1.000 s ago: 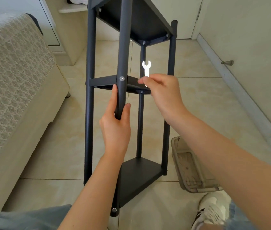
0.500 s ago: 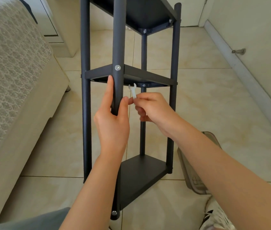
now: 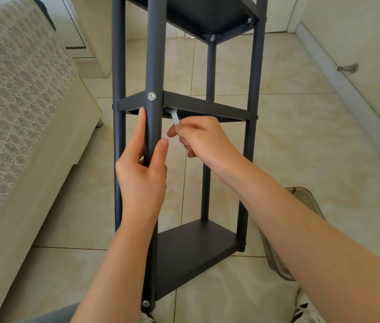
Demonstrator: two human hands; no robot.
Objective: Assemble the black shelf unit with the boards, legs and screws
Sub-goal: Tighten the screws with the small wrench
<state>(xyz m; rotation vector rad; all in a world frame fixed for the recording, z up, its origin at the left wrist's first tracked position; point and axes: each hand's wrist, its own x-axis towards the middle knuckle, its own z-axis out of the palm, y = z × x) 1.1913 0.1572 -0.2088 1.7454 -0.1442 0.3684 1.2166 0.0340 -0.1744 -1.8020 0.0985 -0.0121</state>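
One wrench point(image 3: 175, 117) under board point(image 3: 207, 107) edge, leg point(image 3: 154, 54) gripped

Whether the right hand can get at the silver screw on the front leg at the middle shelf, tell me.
Probably yes. The screw faces outward, uncovered; the left hand grips the leg below it, and the right hand, pinching the wrench, sits just beside.

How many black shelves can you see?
3. The top shelf is at the picture's upper edge, the middle shelf is below it, and the bottom shelf is lowest. More may be hidden above the picture.
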